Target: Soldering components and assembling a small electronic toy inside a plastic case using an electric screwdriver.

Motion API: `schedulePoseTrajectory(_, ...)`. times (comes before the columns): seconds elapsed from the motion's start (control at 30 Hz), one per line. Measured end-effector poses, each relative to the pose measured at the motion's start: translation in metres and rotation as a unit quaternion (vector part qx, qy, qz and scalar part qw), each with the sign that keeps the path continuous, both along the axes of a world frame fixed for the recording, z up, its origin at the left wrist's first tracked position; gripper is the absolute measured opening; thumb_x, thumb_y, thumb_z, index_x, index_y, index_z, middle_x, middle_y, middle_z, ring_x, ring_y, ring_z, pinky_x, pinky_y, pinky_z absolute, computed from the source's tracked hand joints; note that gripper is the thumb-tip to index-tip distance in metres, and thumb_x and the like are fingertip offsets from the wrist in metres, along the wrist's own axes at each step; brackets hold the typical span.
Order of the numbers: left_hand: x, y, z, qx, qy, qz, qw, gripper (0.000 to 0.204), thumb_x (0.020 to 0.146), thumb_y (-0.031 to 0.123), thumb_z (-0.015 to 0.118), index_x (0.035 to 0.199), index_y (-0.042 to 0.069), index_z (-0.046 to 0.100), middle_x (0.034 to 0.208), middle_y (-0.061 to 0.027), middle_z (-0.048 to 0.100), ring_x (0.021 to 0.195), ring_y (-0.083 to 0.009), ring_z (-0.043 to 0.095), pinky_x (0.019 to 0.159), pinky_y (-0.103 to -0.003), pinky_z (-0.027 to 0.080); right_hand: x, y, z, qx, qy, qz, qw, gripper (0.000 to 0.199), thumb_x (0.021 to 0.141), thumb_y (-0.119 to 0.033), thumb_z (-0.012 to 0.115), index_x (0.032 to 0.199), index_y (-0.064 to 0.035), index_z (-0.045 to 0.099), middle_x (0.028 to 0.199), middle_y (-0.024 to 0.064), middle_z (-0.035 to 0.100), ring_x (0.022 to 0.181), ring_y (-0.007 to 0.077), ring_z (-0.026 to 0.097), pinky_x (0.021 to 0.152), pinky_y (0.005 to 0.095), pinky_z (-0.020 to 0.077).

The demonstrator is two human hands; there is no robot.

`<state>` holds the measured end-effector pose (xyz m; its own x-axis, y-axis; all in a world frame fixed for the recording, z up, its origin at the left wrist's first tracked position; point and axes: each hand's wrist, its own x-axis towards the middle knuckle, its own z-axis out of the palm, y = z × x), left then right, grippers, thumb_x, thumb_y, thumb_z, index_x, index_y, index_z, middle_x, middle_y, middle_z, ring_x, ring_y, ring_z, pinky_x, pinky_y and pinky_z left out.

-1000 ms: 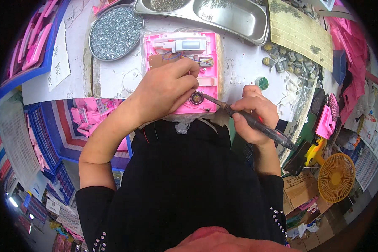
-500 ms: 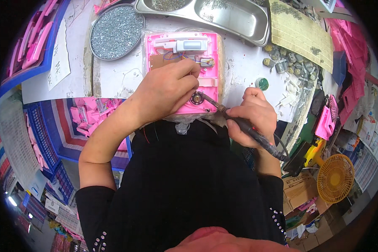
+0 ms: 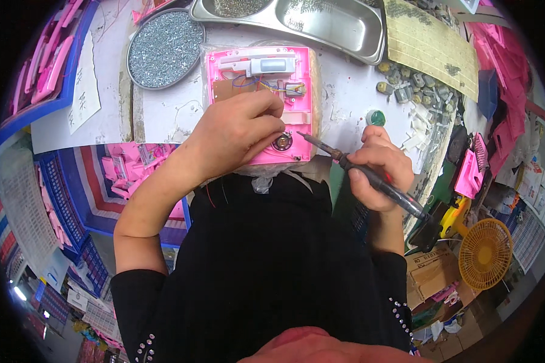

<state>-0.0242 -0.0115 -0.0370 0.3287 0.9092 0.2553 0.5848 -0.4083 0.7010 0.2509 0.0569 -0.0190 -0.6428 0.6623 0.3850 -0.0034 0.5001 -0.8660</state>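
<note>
In my right hand (image 3: 383, 168) is a soldering iron (image 3: 332, 150), its tip pointing left, just off a small round speaker (image 3: 283, 142). The speaker sits in the lower part of an open pink plastic casing (image 3: 300, 152). My left hand (image 3: 236, 126) rests over the casing, thumb and fingers pinched together beside the speaker; what they pinch is hidden. Further up inside the casing are a brown board (image 3: 225, 89), a small metal motor (image 3: 295, 89) with thin wires, and a grey-white block (image 3: 272, 66). A small tub of green stuff (image 3: 375, 117) stands beyond my right hand.
A round tray of screws (image 3: 165, 48) and a steel tray (image 3: 330, 30) stand at the back. Small motors (image 3: 402, 91) and white pieces (image 3: 416, 134) lie right. Blue crates of pink parts (image 3: 127, 169) are left; a yellow fan (image 3: 484, 254) stands lower right.
My right hand has drawn the soldering iron back to the right, so its tip has come away from the speaker. My left hand keeps its pinch by the speaker.
</note>
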Motion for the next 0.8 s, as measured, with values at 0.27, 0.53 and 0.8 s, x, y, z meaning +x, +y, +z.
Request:
schedulePoseTrajectory(0.27, 0.0001, 0.0000, -0.0071, 0.041, 0.016, 0.001, 0.999, 0.014, 0.078, 0.008, 0.076, 0.091, 0.009, 0.069, 0.092, -0.0038, 0.065, 0.084, -0.0236, 0.067, 0.066, -0.035, 0.054, 0.0026, 0.0016, 0.0016, -0.006, -0.003, -0.004, 1.000, 0.022, 0.070, -0.003, 0.074, 0.091, 0.0002, 0.067, 0.064, 0.0060, 0.056, 0.055, 0.0224, 0.045, 0.065, 0.0374, 0.0404)
schedulePoseTrajectory(0.53, 0.0043, 0.0008, -0.0021, 0.045, 0.100, -0.022, 0.994, 0.022, 0.073, 0.006, 0.076, 0.094, 0.008, 0.068, 0.092, -0.0051, 0.064, 0.082, -0.0249, 0.065, 0.067, -0.036, 0.055, -0.0024, 0.0004, -0.0021, 0.005, 0.002, -0.002, 1.000, 0.021, 0.069, -0.002, 0.074, 0.089, -0.0011, 0.069, 0.063, 0.0051, 0.057, 0.053, 0.0222, 0.048, 0.064, 0.0365, 0.0413)
schedulePoseTrajectory(0.8, 0.0062, 0.0002, 0.0006, 0.044, 0.135, -0.024, 0.990, 0.023, 0.072, 0.007, 0.073, 0.095, 0.008, 0.068, 0.093, -0.0047, 0.064, 0.085, -0.0242, 0.065, 0.068, -0.035, 0.055, -0.0068, -0.0007, -0.0013, 0.003, -0.028, 0.024, 0.999, 0.020, 0.069, -0.003, 0.074, 0.088, -0.0013, 0.068, 0.064, 0.0058, 0.058, 0.053, 0.0226, 0.049, 0.067, 0.0373, 0.0435)
